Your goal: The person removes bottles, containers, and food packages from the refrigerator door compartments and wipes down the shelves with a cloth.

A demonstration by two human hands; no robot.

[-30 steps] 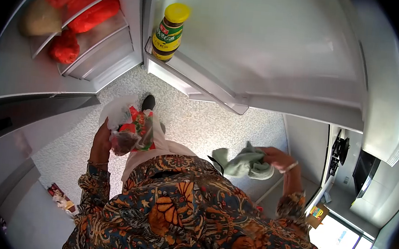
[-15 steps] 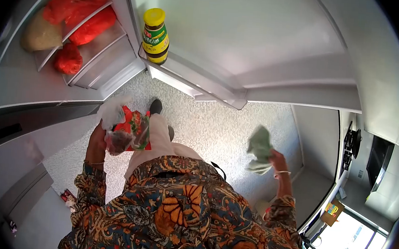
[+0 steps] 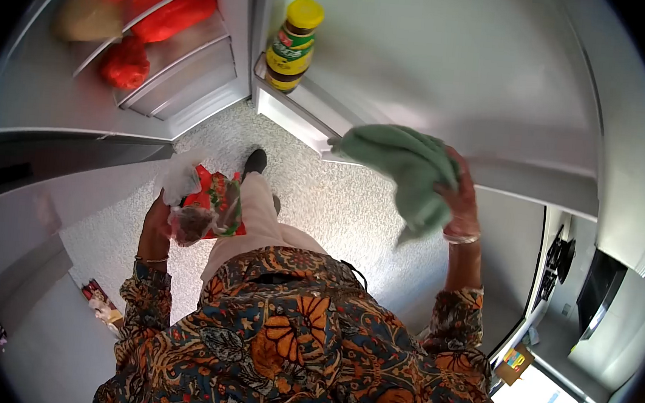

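My right hand is closed on a green cloth. The cloth hangs loosely in front of the open fridge door, close to its lower shelf; whether it touches the door I cannot tell. At the left, my left hand grips a bunch of plastic food bags. Among them are a whitish clear bag, a bag with dark contents and a red and green printed packet. The bags partly hide its fingers. A jar with a yellow lid stands upright in the door shelf.
Red plastic bags and a tan bag lie on the fridge shelves at upper left. Speckled floor lies below. A counter with a dark cooktop and a cardboard box are at the right.
My right hand has lifted the green cloth up and toward the fridge door. The left hand keeps the bags in nearly the same place. The view has shifted slightly.
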